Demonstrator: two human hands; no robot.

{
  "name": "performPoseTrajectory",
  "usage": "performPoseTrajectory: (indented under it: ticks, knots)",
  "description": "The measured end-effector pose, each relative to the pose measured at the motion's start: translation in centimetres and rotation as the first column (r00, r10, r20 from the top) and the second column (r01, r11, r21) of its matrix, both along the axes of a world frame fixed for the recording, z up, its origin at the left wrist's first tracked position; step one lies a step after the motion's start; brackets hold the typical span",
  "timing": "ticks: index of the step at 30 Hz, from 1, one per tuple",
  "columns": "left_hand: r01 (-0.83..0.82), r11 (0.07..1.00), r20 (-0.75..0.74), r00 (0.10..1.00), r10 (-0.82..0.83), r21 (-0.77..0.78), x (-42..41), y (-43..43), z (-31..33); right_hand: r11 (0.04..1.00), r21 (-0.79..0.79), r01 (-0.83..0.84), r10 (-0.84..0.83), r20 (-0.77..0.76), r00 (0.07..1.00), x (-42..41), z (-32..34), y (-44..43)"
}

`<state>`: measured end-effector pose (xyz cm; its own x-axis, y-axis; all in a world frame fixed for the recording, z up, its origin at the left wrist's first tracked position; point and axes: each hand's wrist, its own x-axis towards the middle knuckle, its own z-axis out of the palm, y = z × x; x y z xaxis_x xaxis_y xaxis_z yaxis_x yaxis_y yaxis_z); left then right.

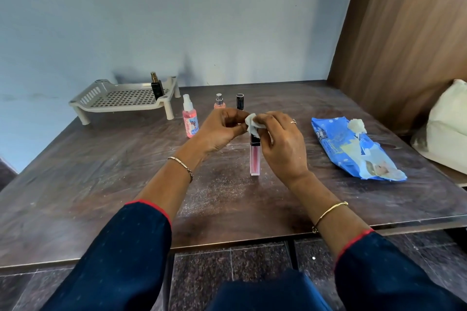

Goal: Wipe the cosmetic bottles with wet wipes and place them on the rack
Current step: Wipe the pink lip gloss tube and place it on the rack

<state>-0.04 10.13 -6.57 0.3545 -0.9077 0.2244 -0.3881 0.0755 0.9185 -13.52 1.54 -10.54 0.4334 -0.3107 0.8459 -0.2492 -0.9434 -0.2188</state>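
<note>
Head view, item in hand: slim square lip-gloss tube (254,159), clear body with pink fill, black cap.

- Location: centre of the dark wood-grain table (101,184), base apparently resting on the surface, in front of the other bottles and well apart from the rack.
- Orientation: long axis vertical, cap up, base down; no lean visible.
- Grip: right hand (283,144) has its fingers curled round a white wet wipe (251,125), clamped over the cap. Left hand (222,131) has thumb and forefinger drawn together at the wipe's left edge, apparently pinching it against the cap; the contact itself is hidden.
- Rack: cream perforated plastic rack (86,98), far left, bearing one dark bottle with a gold sprayer (156,88).
- Awaiting wiping, by the look of it: pink spray bottle with a white nozzle (190,118); small peach glass bottle with a silver sprayer (219,102); black cylindrical bottle (240,101), standing just behind the hands.
- Supply: blue wet-wipe pack (353,151), right, a wipe protruding.

Risks, as judged:
- Tall, narrow tube on a small base; sideways rubbing at the cap could tip it.
- Twisting through the wet wipe might loosen the cap.
- Only the cap is covered; the body could go unwiped.
- A toppling tube or a swung elbow could knock over the bottles behind.
</note>
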Motion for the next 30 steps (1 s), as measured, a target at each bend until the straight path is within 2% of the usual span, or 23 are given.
performPoseTrajectory:
  ticks: [6,10,16,24,28,30]
  knots:
    - [-0.03,0.999,-0.061,0.998,0.031,0.022,0.3,0.5,-0.2,0.998,-0.058,-0.029,0.026,-0.059,0.998,-0.5,-0.8,0.2]
    - [-0.006,1.0,-0.081,0.997,0.008,0.027,0.5,0.8,-0.1,0.988,-0.123,-0.098,0.074,-0.187,0.98,-1.6,-1.4,0.5]
    - [-0.011,0.999,-0.015,1.0,0.012,0.046,1.0,0.2,-0.4,0.982,-0.106,-0.157,0.113,-0.338,0.935,-3.1,-2.7,0.8]
    - [-0.028,0.998,-0.027,0.999,0.03,0.053,1.5,0.2,-0.5,0.967,-0.071,-0.245,0.169,-0.541,0.824,-3.5,-2.4,0.7]
    - [-0.02,0.998,-0.063,0.998,0.023,0.053,1.4,0.2,-0.3,0.97,-0.045,-0.241,0.174,-0.566,0.806,-3.2,-2.3,0.5]
    - [-0.011,0.998,-0.073,0.997,0.015,0.061,1.4,0.2,-0.2,0.973,-0.035,-0.228,0.177,-0.52,0.836,-2.9,-1.9,0.4]
